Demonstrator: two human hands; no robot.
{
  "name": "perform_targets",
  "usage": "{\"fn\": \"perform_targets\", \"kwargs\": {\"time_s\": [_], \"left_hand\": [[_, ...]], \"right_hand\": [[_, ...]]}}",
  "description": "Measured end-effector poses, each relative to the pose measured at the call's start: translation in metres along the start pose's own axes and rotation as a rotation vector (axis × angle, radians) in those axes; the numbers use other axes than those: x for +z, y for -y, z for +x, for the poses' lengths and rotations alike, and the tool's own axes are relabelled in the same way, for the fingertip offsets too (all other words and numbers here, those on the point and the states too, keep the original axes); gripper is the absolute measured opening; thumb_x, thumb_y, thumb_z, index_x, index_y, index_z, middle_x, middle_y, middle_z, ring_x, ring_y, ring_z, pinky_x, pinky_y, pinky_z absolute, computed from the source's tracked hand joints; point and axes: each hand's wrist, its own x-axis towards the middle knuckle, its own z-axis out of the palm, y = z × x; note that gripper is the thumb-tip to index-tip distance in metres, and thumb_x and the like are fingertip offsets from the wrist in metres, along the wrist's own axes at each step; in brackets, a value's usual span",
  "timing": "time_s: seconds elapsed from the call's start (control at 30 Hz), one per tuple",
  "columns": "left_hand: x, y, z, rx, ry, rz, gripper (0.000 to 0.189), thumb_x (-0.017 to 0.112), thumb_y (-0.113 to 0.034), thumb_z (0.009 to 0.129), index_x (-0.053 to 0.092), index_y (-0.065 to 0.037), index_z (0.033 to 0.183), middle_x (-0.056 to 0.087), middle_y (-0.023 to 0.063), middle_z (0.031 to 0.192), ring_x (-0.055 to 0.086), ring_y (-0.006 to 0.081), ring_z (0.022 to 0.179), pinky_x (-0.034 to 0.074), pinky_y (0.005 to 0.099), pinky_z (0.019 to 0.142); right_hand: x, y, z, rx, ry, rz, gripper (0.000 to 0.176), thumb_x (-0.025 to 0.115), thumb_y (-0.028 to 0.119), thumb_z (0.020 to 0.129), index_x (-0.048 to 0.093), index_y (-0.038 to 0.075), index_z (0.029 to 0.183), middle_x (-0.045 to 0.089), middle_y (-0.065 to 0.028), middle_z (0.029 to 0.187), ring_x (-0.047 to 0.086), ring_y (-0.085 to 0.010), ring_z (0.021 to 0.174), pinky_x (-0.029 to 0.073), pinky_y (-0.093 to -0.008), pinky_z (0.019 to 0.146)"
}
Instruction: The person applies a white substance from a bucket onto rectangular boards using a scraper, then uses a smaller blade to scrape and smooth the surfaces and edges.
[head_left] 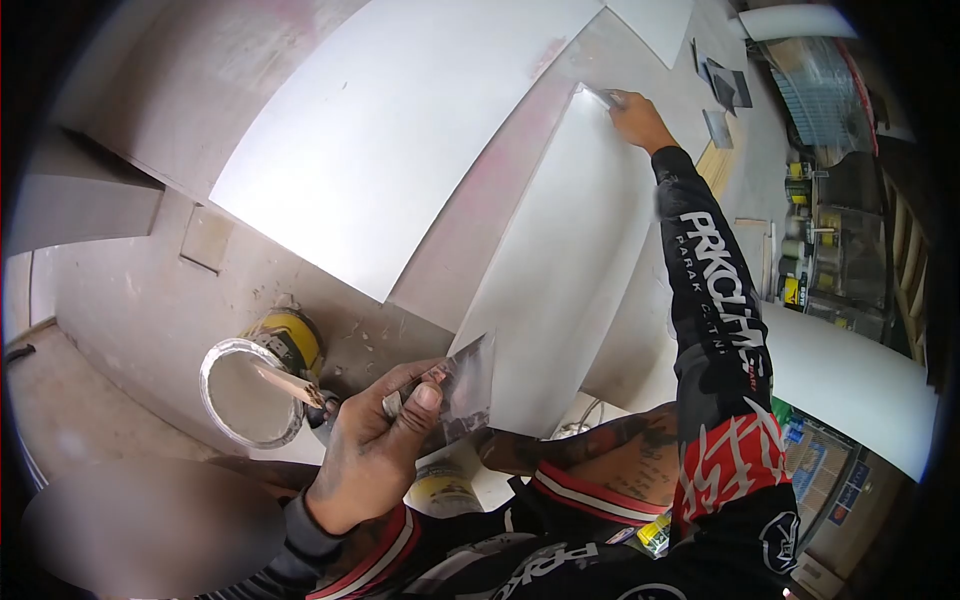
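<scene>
My left hand (pixel 372 450) is closed on a flat metal spreader blade (pixel 466 392) with smears on it, thumb pressed against its near edge. Stretched far forward, my right hand (pixel 640 118) grips a second spreader (pixel 597 95), its edge touching the far end of a long white panel (pixel 560 270). Much of that tool is covered by the fingers. Just left of my left hand is an open can (pixel 285 335) with whitish material inside and a wooden stick (pixel 285 382) at its mouth.
A larger white sheet (pixel 370 150) lies to the left of the panel on the worktable (pixel 350 345). Several dark flat pieces (pixel 728 85) lie at the far right. Cans (pixel 793 290) stand on the floor beyond. A blurred patch covers the lower left.
</scene>
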Motion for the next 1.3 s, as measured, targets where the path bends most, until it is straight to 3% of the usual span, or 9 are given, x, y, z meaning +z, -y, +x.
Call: {"fn": "perform_targets", "kwargs": {"time_s": [0.23,0.43,0.67,0.73,1.03,1.3], "left_hand": [[0.005,-0.001,0.000,0.022,-0.001,0.005,0.041,0.051,-0.030,0.101,0.057,0.006,0.120,0.062,0.0030,0.091,0.049,0.0077,0.082,0.043,0.0221,0.075],[0.005,-0.001,0.000,0.003,0.002,0.025,0.043,0.050,-0.032,0.101,0.057,0.006,0.119,0.062,0.0043,0.091,0.050,0.0087,0.083,0.043,0.0228,0.076],[0.010,-0.017,0.004,0.001,-0.016,-0.003,0.044,0.050,-0.033,0.101,0.057,0.006,0.119,0.062,0.0041,0.090,0.050,0.0085,0.082,0.043,0.0230,0.075],[0.003,-0.017,0.001,-0.009,0.003,0.019,0.044,0.051,-0.034,0.101,0.057,0.006,0.119,0.062,0.0044,0.090,0.050,0.0086,0.082,0.043,0.0231,0.075],[0.012,-0.014,-0.003,0.011,0.005,0.058,0.045,0.051,-0.034,0.101,0.056,0.005,0.122,0.065,0.0078,0.096,0.054,0.0105,0.088,0.045,0.0246,0.080],[0.008,-0.006,-0.003,0.017,0.000,0.019,0.044,0.051,-0.033,0.101,0.057,0.005,0.121,0.066,0.0091,0.096,0.055,0.0111,0.088,0.046,0.0249,0.080]], "right_hand": [[0.005,0.012,0.002,0.064,0.039,-0.027,0.046,0.050,0.017,0.083,0.059,0.011,0.128,0.064,-0.0259,0.109,0.061,-0.0405,0.104,0.047,-0.0436,0.095],[0.014,0.012,0.003,0.018,0.020,0.008,0.046,0.049,0.009,0.083,0.057,0.006,0.129,0.062,-0.0267,0.115,0.060,-0.0409,0.106,0.046,-0.0414,0.096],[0.045,0.001,-0.008,-0.134,-0.229,-0.070,0.039,0.051,0.011,0.084,0.061,0.008,0.122,0.065,-0.0197,0.113,0.060,-0.0360,0.108,0.047,-0.0436,0.095],[0.016,0.036,-0.025,0.136,-0.065,-0.084,0.041,0.050,0.012,0.084,0.061,0.010,0.123,0.065,-0.0182,0.113,0.061,-0.0356,0.106,0.048,-0.0432,0.093],[0.032,0.026,-0.015,0.091,-0.215,-0.106,0.041,0.050,0.014,0.086,0.059,0.013,0.126,0.063,-0.0150,0.120,0.061,-0.0350,0.107,0.049,-0.0440,0.091],[0.032,0.023,-0.013,0.074,-0.191,-0.130,0.038,0.052,0.014,0.087,0.059,0.010,0.125,0.060,-0.0116,0.126,0.059,-0.0335,0.110,0.048,-0.0441,0.094]]}}
